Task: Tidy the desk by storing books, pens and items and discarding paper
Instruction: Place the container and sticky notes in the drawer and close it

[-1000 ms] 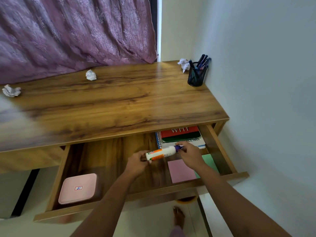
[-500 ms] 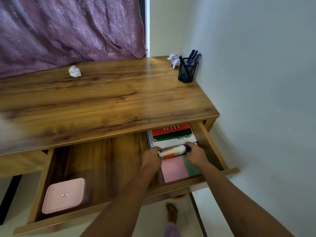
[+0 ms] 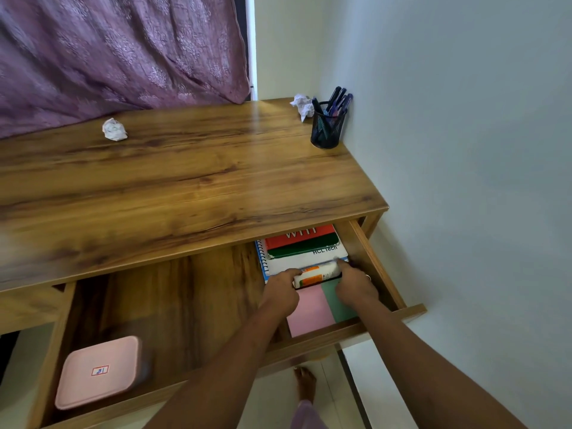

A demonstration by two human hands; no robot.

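Note:
Both my hands are down in the open drawer [image 3: 411, 314] of the wooden desk [image 3: 185, 193]. Between them lies a white and orange glue bottle [image 3: 315, 275], just in front of a stack of books [image 3: 301, 246]. My left hand [image 3: 280, 292] grips its left end. My right hand [image 3: 354, 281] grips its right, capped end. Pink and green sheets [image 3: 312, 311] lie under my wrists. Two crumpled paper balls [image 3: 114, 130] [image 3: 303, 105] sit on the desk top. A black mesh holder [image 3: 328, 125] full of pens stands in the back right corner.
A pink square box [image 3: 99, 371] sits at the drawer's front left. A purple curtain [image 3: 117, 51] hangs behind the desk, and a pale wall [image 3: 464, 150] runs along its right side. My bare foot [image 3: 305, 382] shows on the floor below the drawer.
Both hands have carried the glue bottle rightward and down from the middle of the drawer to the spot in front of the books. The view has shifted right.

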